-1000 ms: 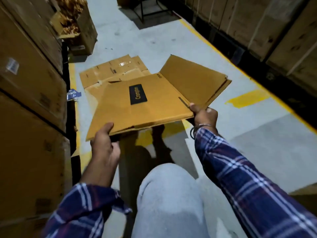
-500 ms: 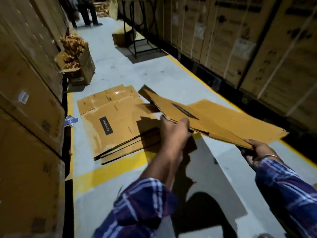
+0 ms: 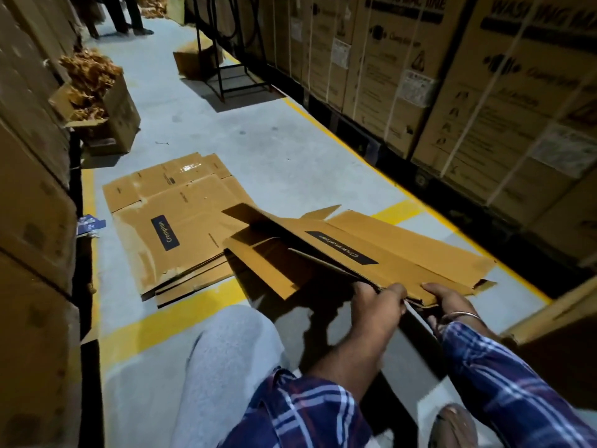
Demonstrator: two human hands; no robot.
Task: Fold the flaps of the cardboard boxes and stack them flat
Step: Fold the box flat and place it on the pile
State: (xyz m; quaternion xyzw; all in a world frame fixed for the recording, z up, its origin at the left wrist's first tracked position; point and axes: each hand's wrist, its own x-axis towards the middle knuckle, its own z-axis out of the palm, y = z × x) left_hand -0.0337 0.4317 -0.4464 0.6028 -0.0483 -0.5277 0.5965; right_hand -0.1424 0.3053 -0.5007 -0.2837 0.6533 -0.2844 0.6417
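A dim warehouse aisle with a grey concrete floor (image 3: 200, 134) marked by yellow lines. From twelve to three o'clock stands a wall of tall strapped cartons (image 3: 458, 69) printed with washing machine wording; along the nine o'clock side rise more stacked brown cartons (image 3: 29, 195). At about ten o'clock an open box (image 3: 106, 114) brims with crumpled brown scraps. At about twelve o'clock a black metal frame (image 3: 226, 59) stands on the floor with a small box beside it. Just left of centre, a stack of flattened cardboard boxes (image 3: 168, 221) lies flat on the floor, the top one showing a dark Crompton label. Overlapping its right edge, toward three o'clock, is a flattened cardboard box (image 3: 381, 250) held low and tilted, its own dark label facing up and its flaps splayed at the far end. The left hand (image 3: 374, 310) grips the near edge of this box, fingers curled over it. Just beside it, at four o'clock, the right hand (image 3: 449, 300), wearing a metal bangle, pinches the same edge with thumb on top. Both arms wear blue plaid sleeves. A knee in grey trousers (image 3: 226, 350) rises at six o'clock.
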